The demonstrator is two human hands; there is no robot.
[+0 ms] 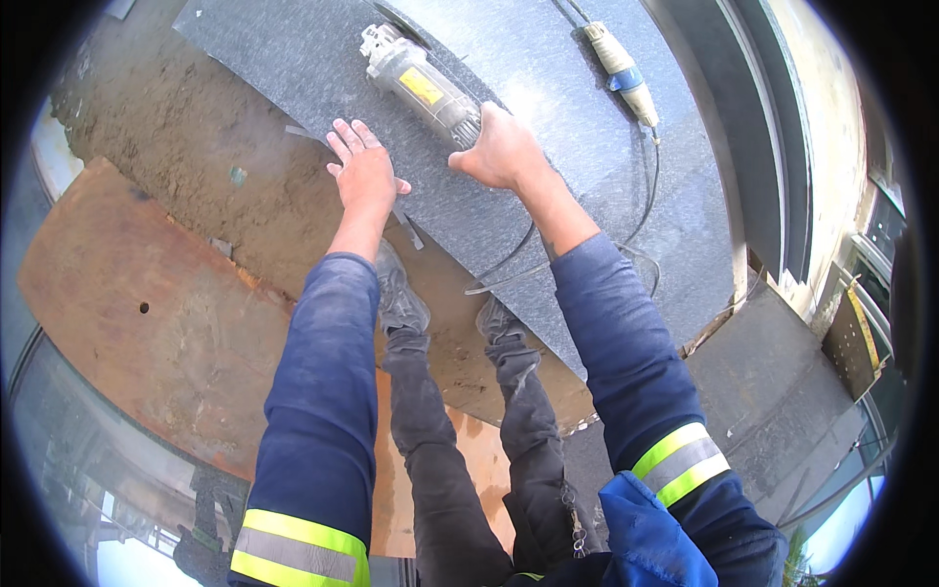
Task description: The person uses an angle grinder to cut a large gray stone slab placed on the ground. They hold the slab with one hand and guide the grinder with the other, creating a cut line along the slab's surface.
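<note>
An angle grinder (427, 86) with a dusty grey body, a yellow label and a dark disc (400, 23) lies over a grey speckled slab (284, 61). My right hand (504, 149) is closed around its rear end, the thumb along the near side. My left hand (363, 174) is empty, its pale, dusty fingers spread at the slab's near left edge, apart from the grinder. A thin cord (507, 258) runs over the slab below my right hand.
A white-and-blue cable connector (620, 75) lies on the slab at the far right. Rusty sheet metal (147, 323) rests on the dirt (186, 127) at left. Dark long panels (748, 127) stand along the right. My shoes (401, 293) are close to the slab's near edge.
</note>
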